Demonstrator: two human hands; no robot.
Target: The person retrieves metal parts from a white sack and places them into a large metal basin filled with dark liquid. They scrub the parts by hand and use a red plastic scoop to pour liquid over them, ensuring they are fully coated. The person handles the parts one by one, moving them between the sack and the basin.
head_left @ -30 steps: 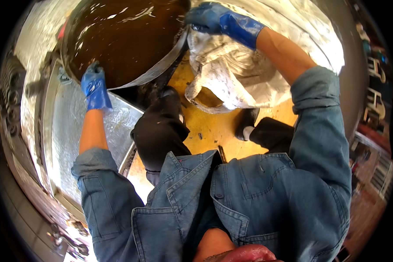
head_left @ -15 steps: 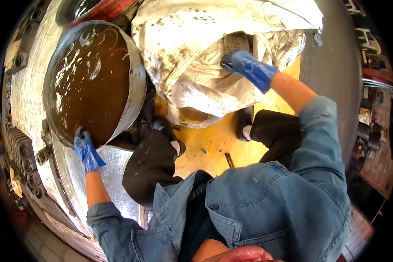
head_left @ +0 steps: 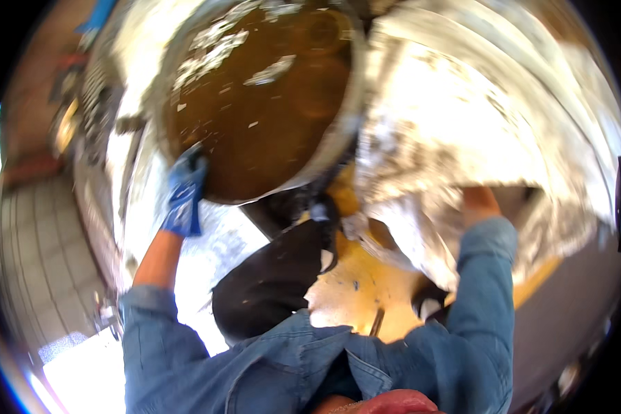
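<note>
My left hand (head_left: 185, 186), in a blue rubber glove, is closed over the near left rim of a large round metal tub (head_left: 343, 131). Brown, shiny liquid (head_left: 276, 117) fills much of the tub, and small pale flecks show on its surface. To the right lies a big white cloth sack (head_left: 455, 131) with dark stains and folds. My right forearm (head_left: 481, 203) reaches into the sack's dark opening (head_left: 521, 201). The fabric covers that hand, so its fingers and anything in them are hidden. Motion blurs the picture.
Below the tub is a shiny metal surface (head_left: 217, 252). My dark-trousered leg (head_left: 269, 283) is beside it. A thin dark stick (head_left: 377, 321) lies on the yellow floor (head_left: 345, 297). Blurred ribbed metal parts (head_left: 98, 96) line the left, above grey floor tiles (head_left: 41, 255).
The view has swung left, so the tub and sack appear farther right. My right hand has gone from above the sack's folds into its opening. My left hand stays at the tub's rim.
</note>
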